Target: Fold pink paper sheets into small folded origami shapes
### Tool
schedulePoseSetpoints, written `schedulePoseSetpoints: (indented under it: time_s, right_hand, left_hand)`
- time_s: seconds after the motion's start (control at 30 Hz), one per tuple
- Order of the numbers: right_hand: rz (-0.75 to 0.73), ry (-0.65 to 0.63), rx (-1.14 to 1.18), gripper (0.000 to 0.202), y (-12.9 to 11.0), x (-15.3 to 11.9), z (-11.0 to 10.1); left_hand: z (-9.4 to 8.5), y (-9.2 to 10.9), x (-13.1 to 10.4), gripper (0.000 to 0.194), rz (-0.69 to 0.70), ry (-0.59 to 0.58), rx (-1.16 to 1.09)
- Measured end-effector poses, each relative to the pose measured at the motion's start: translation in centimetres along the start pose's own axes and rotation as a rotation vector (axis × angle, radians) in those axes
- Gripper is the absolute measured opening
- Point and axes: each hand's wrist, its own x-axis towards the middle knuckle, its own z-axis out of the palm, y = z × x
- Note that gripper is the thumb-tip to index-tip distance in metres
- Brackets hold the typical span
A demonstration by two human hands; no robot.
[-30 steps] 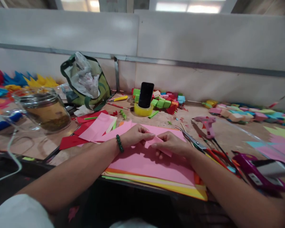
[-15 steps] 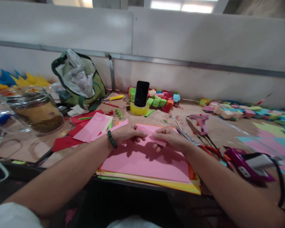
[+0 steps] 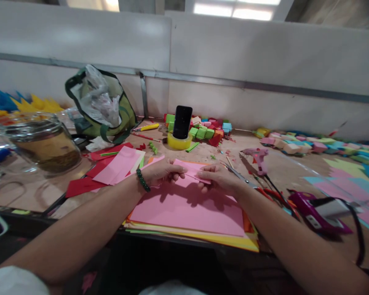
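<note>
Currently both hands up front, mid-frame, over the paper stack [image 3: 187, 215] (pink sheet on top, orange/yellow/green edges showing underneath) at the near edge of the desk [image 3: 246, 144]. L hand [image 3: 162, 172], w/ green bead bracelet [image 3: 143, 180] on wrist, pinches L end of a small pink slip [image 3: 191, 173] btwn thumb & fingers; R hand [image 3: 219, 178] grips R end, thumb on top. Slip is held just above the top sheet, hand shadows on the sheet below; can't tell if it's folded. To the L: loose pink paper [image 3: 118, 166] & red paper [image 3: 83, 187], then glass jar [image 3: 46, 145] w/ brownish liquid. Behind: phone [image 3: 183, 122] propped upright at tape roll [image 3: 180, 141], colored paper blocks [image 3: 204, 132] right next to it; green bag [image 3: 124, 119] further L. To the R: scissors [image 3: 237, 172] near R hand, pink glue gun [image 3: 260, 157] beyond, purple device [image 3: 318, 215] near R forearm.
</note>
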Motion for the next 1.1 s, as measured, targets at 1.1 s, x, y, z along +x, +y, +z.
schedulePoseSetpoints:
  time_s: [1.1]
  right_hand:
    - [-0.042, 0.04, -0.027, 0.048, 0.3, 0.0, -0.6]
  left_hand:
    - [-0.3, 0.0, -0.1, 0.022, 0.017, 0.063, -0.017]
